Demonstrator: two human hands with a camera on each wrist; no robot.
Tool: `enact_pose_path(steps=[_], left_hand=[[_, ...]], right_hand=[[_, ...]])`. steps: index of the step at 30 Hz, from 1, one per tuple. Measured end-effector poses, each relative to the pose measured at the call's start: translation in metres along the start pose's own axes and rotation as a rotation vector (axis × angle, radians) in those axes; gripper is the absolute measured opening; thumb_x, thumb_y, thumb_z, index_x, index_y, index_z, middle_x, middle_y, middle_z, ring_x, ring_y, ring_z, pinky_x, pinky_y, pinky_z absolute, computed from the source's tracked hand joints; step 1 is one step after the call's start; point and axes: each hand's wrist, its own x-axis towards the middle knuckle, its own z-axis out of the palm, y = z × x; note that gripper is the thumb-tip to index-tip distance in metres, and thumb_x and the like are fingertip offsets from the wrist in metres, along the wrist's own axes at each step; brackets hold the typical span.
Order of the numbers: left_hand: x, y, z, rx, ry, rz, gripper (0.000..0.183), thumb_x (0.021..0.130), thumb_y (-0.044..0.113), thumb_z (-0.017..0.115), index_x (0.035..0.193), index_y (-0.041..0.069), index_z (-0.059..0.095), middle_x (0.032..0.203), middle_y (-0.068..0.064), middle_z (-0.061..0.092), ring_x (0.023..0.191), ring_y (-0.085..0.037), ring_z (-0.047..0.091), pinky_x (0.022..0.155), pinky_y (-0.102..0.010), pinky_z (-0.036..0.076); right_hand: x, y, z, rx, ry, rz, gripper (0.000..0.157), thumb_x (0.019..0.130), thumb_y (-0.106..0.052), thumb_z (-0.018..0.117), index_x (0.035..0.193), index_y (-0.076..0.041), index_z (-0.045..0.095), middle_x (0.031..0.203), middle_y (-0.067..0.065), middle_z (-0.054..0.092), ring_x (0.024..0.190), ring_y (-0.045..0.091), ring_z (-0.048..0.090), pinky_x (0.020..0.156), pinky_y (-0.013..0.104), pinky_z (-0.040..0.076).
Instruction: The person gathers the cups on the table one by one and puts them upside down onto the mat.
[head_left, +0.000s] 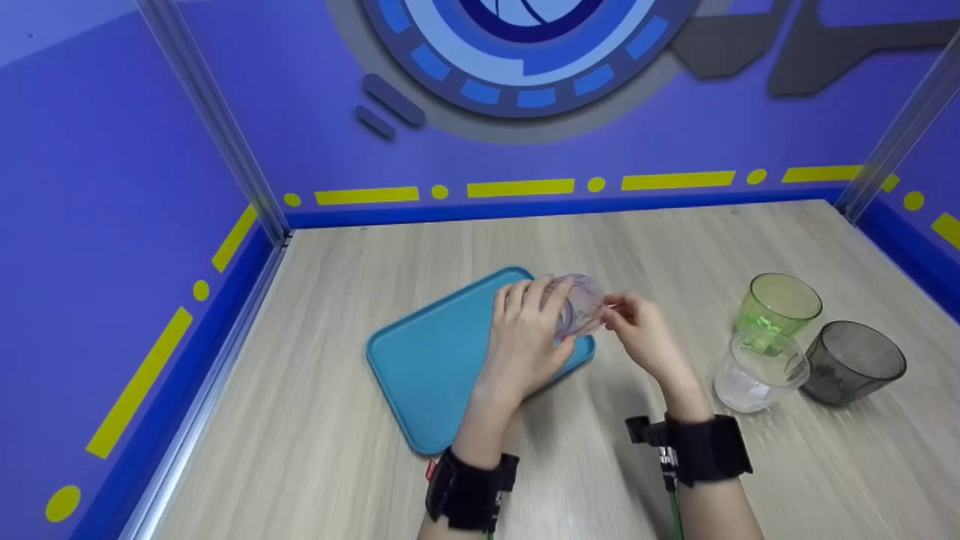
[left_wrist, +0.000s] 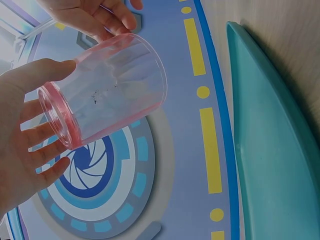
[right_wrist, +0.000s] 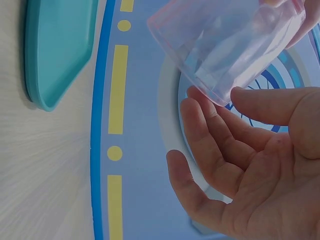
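Observation:
A clear pink-tinted plastic cup (head_left: 582, 306) is held in the air over the right part of a blue-green tray (head_left: 431, 367). My left hand (head_left: 529, 337) grips it around its base end, thumb on one side and fingers spread on the other. The cup (left_wrist: 107, 92) lies tilted on its side, rim turned toward my right hand (head_left: 641, 330). In the right wrist view, thumb and fingertips of the right hand (right_wrist: 250, 150) pinch the rim edge of the cup (right_wrist: 225, 45); the little finger stands off it.
On the right of the wooden table (head_left: 300, 450) stand a green cup (head_left: 772, 307), a clear cup (head_left: 757, 375) and a dark grey cup (head_left: 851, 367), close together. Blue printed panels (head_left: 525, 165) wall the back and sides. Each wrist wears a black strap (head_left: 709, 448).

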Motion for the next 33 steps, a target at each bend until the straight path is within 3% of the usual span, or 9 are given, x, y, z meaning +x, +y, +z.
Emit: enact_pose_path(steps=[6, 14, 33], left_hand=[[0.0001, 0.0000, -0.0004, 0.009, 0.002, 0.005, 0.060, 0.073, 0.039, 0.072, 0.126, 0.017, 0.053, 0.121, -0.004, 0.055, 0.108, -0.021, 0.049, 0.095, -0.037, 0.035], [0.0004, -0.0001, -0.0005, 0.001, -0.010, -0.004, 0.060, 0.074, 0.039, 0.072, 0.127, 0.017, 0.053, 0.121, -0.004, 0.055, 0.109, -0.022, 0.049, 0.096, -0.038, 0.035], [-0.0006, -0.0037, 0.0032, -0.011, 0.013, -0.013, 0.054, 0.073, 0.034, 0.073, 0.122, 0.018, 0.057, 0.118, -0.003, 0.057, 0.107, -0.023, 0.049, 0.094, -0.038, 0.036]], right_hand=[[0.0004, 0.0002, 0.0002, 0.011, -0.007, 0.006, 0.025, 0.092, -0.003, 0.048, 0.111, 0.012, 0.054, 0.095, 0.026, 0.062, 0.087, 0.033, 0.061, 0.074, 0.035, 0.050], [0.0000, 0.0019, 0.0009, 0.004, -0.015, 0.011, 0.025, 0.092, -0.006, 0.049, 0.111, 0.010, 0.056, 0.094, 0.024, 0.064, 0.087, 0.034, 0.062, 0.070, 0.028, 0.047], [-0.0008, 0.0011, -0.0012, 0.000, -0.011, 0.024, 0.024, 0.092, -0.006, 0.048, 0.109, 0.008, 0.057, 0.091, 0.021, 0.064, 0.087, 0.032, 0.061, 0.076, 0.035, 0.048]])
